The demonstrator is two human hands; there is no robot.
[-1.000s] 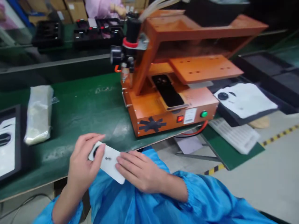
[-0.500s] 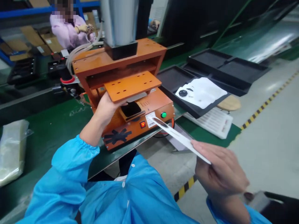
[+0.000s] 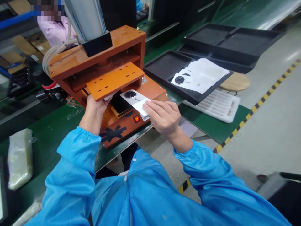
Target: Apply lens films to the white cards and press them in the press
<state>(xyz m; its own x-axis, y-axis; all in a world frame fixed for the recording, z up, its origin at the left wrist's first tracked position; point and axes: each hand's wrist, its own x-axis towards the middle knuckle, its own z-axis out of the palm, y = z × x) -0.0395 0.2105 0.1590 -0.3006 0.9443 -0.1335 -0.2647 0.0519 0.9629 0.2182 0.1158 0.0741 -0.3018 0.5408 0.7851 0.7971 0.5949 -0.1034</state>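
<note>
My right hand (image 3: 163, 117) pinches a white phone back cover (image 3: 138, 102) by its near edge, with the cover's dark camera area pointing toward the press. The cover is tilted over the front of the orange press (image 3: 155, 89), beside a black pad (image 3: 119, 103) on the press bed. My left hand (image 3: 95, 108) reaches under the raised orange plate (image 3: 115, 81), fingers curled and partly hidden. A pale edge shows at its fingertips, but what it belongs to is hidden by the plate.
Right of the press, a black tray (image 3: 164, 67) carries a fanned stack of white covers (image 3: 202, 75). A white slotted rack (image 3: 213, 106) and a round stool (image 3: 235, 82) are beyond. Plastic-wrapped goods (image 3: 20, 158) lie on the green bench at left. A co-worker (image 3: 53, 29) is behind.
My right hand has brought the cover left and up to the press, turning its face into view. My left hand stays under the plate. The view has shifted, moving the press left.
</note>
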